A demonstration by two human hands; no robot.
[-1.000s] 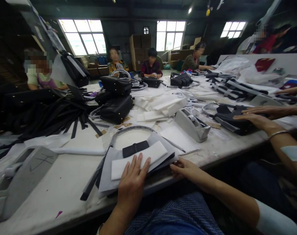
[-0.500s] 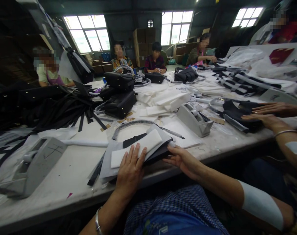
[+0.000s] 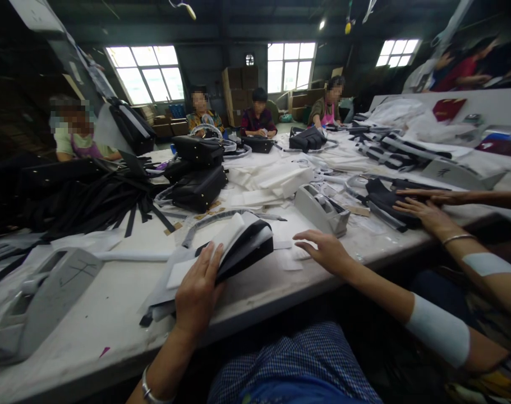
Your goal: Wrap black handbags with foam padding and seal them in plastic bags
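Raised since the frame half a second ago: the right end of the black bag [image 3: 255,249], which is now tilted up off the tabletop [image 3: 112,317] toward the middle. Right grip [image 3: 328,252] has been drawn off that end — contact was seen there earlier — and is now held to the bag's right, a clear gap between. Its thumb and fingers are parted, nothing held.

Left grip [image 3: 195,292] has been shifted leftward with the bag. Fingers are laid over the white foam strip [image 3: 183,274] and the bag's near side, thumb tucked low at the near edge; bag and strip are clamped together there. Bag is thus found directly under and to the right of this grip, at the tabletop's near edge. Strip is bent upward along the raised part. Wrapped handle [image 3: 215,217] is spread in an arc behind the bag.

Small pale slips [image 3: 291,261] are exposed between bag and right grip. Grey tape dispenser [image 3: 322,212] is set just beyond the right grip. Farther right, another dark bag [image 3: 383,199] is touched by a co-worker's hands [image 3: 423,210].
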